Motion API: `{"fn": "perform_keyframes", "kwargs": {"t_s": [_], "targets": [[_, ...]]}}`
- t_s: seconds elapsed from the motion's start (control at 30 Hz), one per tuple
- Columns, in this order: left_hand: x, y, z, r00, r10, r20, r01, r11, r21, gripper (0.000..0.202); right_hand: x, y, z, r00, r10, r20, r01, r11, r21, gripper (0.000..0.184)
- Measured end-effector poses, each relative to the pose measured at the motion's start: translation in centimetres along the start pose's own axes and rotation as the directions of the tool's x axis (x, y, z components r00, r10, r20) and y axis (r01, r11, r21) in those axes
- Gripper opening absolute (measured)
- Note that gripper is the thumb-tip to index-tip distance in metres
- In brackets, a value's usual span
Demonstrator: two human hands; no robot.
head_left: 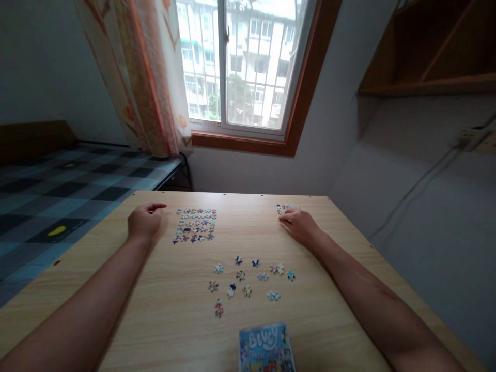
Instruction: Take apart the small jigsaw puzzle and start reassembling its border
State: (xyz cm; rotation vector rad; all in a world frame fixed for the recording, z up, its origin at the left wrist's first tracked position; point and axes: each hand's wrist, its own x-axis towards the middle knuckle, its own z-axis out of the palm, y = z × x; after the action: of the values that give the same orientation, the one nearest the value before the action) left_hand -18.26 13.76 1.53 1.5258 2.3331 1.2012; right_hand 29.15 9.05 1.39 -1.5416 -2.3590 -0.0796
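Note:
My left hand (144, 222) rests on the table at the left, its index finger stretched out and the other fingers loosely curled, with nothing seen in it. Just right of it, jigsaw pieces (196, 225) lie in several neat rows. Farther right, my right hand (299, 225) is closed in a pinch beside a smaller group of jigsaw pieces (284, 207), partly covering them. Whatever its fingertips hold is too small to make out. Between my arms, several loose jigsaw pieces (241, 275) are scattered, some light blue, others dark blue or multicoloured.
A blue box marked "Bluey" (266, 347) lies at the near edge of view on the wooden table (166, 299). Beyond the table are a window (251, 67) and a curtain (145, 77). A bed with a checked cover (89, 175) stands left; a cable (413, 188) hangs along the right wall.

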Motion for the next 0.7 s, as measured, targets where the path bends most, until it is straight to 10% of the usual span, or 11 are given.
{"fn": "perform_keyframes", "kwargs": {"t_s": [0.7], "targets": [[-0.1, 0.4, -0.1, 1.0, -0.001, -0.004, 0.001, 1.0, -0.007, 0.041, -0.4, 3.1, 2.2, 1.0, 0.03, -0.002, -0.03, 1.0, 0.003, 0.03]]}}
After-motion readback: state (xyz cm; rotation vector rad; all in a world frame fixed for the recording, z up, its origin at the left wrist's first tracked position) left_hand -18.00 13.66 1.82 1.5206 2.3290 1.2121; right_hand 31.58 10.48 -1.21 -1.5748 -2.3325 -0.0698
